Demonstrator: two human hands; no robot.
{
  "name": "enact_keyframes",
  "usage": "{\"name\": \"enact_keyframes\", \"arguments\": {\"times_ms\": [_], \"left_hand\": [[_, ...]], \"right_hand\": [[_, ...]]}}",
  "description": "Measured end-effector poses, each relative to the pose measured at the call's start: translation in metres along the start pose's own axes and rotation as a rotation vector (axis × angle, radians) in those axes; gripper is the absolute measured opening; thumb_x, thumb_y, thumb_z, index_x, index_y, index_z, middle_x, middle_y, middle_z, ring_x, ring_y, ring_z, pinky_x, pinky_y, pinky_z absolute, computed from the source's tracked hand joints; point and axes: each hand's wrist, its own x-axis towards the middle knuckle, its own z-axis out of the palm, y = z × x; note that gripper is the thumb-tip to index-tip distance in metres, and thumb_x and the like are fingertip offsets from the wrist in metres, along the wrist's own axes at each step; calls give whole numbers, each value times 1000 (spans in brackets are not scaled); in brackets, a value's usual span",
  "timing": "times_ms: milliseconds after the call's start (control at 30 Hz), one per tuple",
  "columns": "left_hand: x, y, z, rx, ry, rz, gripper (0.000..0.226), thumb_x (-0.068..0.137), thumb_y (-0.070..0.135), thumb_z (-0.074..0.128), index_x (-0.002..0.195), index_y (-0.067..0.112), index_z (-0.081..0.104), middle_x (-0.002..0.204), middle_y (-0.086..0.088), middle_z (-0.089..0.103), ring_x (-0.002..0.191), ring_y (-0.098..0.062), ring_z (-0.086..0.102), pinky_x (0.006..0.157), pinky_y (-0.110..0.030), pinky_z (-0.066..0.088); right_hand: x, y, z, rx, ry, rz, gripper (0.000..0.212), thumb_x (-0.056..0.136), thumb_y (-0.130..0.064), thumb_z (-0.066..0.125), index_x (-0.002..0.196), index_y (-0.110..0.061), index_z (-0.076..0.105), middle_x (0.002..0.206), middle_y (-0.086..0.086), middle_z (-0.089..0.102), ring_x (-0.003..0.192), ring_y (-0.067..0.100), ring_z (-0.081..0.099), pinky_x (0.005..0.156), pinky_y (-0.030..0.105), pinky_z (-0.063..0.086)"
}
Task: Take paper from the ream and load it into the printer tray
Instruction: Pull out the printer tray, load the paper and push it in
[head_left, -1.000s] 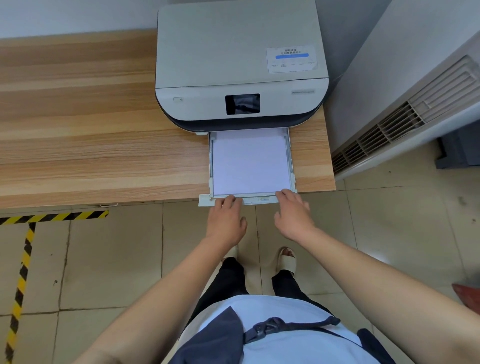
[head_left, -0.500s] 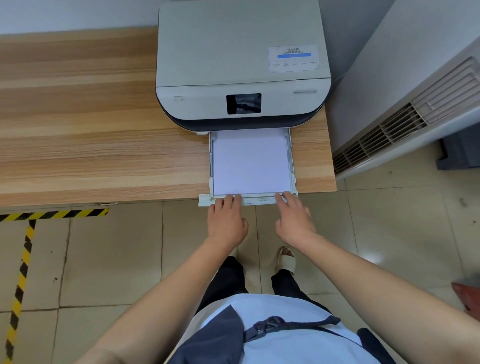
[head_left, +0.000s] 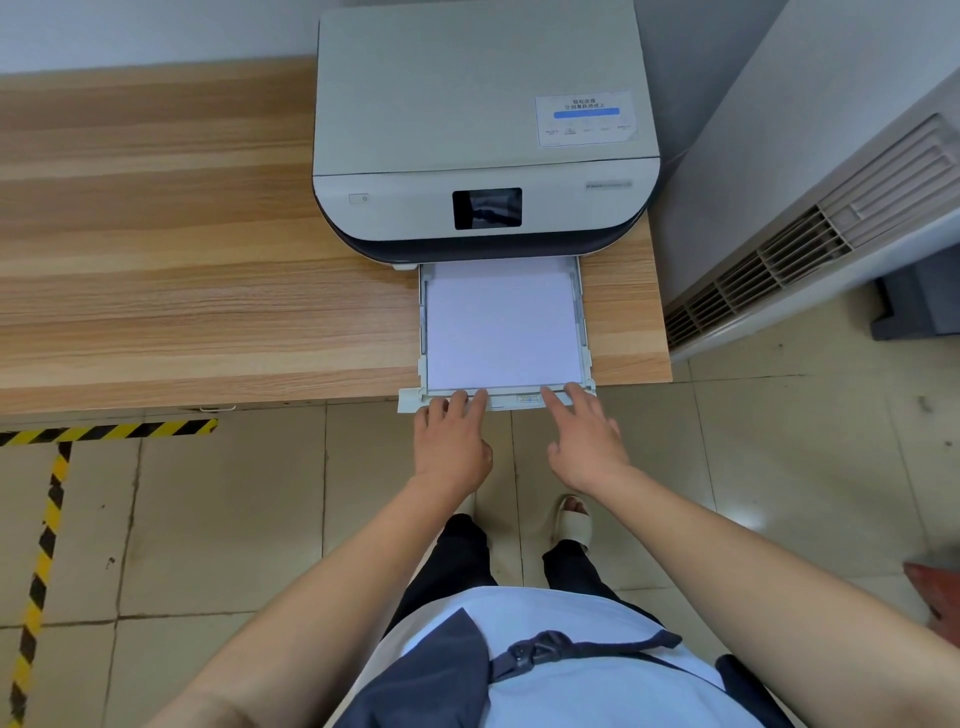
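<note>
A white-grey printer (head_left: 478, 130) stands at the right end of a wooden desk. Its paper tray (head_left: 586, 332) is pulled out toward me and holds a flat stack of white paper (head_left: 501, 327). My left hand (head_left: 452, 441) has its fingertips resting on the tray's front lip, fingers extended. My right hand (head_left: 584, 436) also touches the front lip near its right end, fingers spread. Neither hand holds anything. No ream is in view.
The wooden desk (head_left: 182, 249) stretches left of the printer. A grey air-conditioner unit (head_left: 831, 197) stands right of the desk. Yellow-black tape (head_left: 104, 431) marks the tiled floor at left. A reddish object (head_left: 935, 587) sits at the right edge.
Both hands have barely moved; the fingers of my right hand have spread slightly along the tray's front lip. The tray and paper look the same.
</note>
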Motion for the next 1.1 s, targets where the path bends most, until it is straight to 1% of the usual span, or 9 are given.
{"name": "enact_keyframes", "arguments": {"times_ms": [100,233,400,567,767,900,1000,1067,1100], "left_hand": [[0,0,0,-6,-8,-11,70,87,27,52,151,26,26,147,-1,41,131,-30,38,111,-40,28],[-5,1,4,-39,-29,-20,78,87,29,52,156,24,17,155,-2,31,129,-30,39,108,-40,30],[-7,-5,2,-130,-12,-101,74,87,27,51,155,20,22,157,-3,31,134,-30,36,110,-40,31],[-11,-17,1,-88,1,-173,75,86,29,52,154,20,22,157,-2,31,135,-28,36,109,-40,31],[-13,-23,-2,-77,-16,-195,77,88,30,50,156,16,18,161,-1,26,137,-28,35,109,-40,31],[-10,-23,-8,-108,-51,-185,75,89,30,51,155,13,20,158,-5,30,136,-29,37,107,-40,34],[-7,-31,-12,-151,-69,-129,70,89,29,53,152,12,27,152,-9,36,133,-31,39,104,-40,38],[-6,-40,-17,-199,-65,-89,65,90,28,54,150,13,33,150,-10,40,133,-31,38,104,-40,37],[-5,-46,-19,-242,-56,-82,63,91,27,54,149,15,36,149,-10,42,134,-31,38,106,-39,36]], "right_hand": [[1,-3,-2,12,0,17,75,91,-17,47,156,-27,10,162,5,8,149,24,7,113,46,25],[-1,1,1,36,-17,10,78,90,-15,48,156,-25,8,163,3,6,150,22,3,116,47,23],[-4,10,2,77,37,35,75,90,-15,46,156,-16,11,162,-1,9,149,19,8,115,45,25],[-3,13,-2,129,30,38,72,89,-14,47,154,-14,16,161,1,13,146,20,16,114,43,30],[-3,10,-2,171,25,54,74,91,-13,47,155,-11,11,163,2,8,148,21,10,118,42,24],[-4,11,-2,155,15,50,75,92,-15,49,155,-10,8,163,2,6,149,22,9,119,41,22],[-2,12,-4,215,13,50,72,93,-16,51,154,-8,15,163,4,11,148,23,13,119,37,21],[-4,11,-9,358,57,68,63,94,-11,51,152,-7,26,159,6,22,145,24,23,116,31,22],[-6,12,-10,440,102,92,58,94,-9,51,150,-8,34,156,7,29,141,24,31,111,28,27]]}}
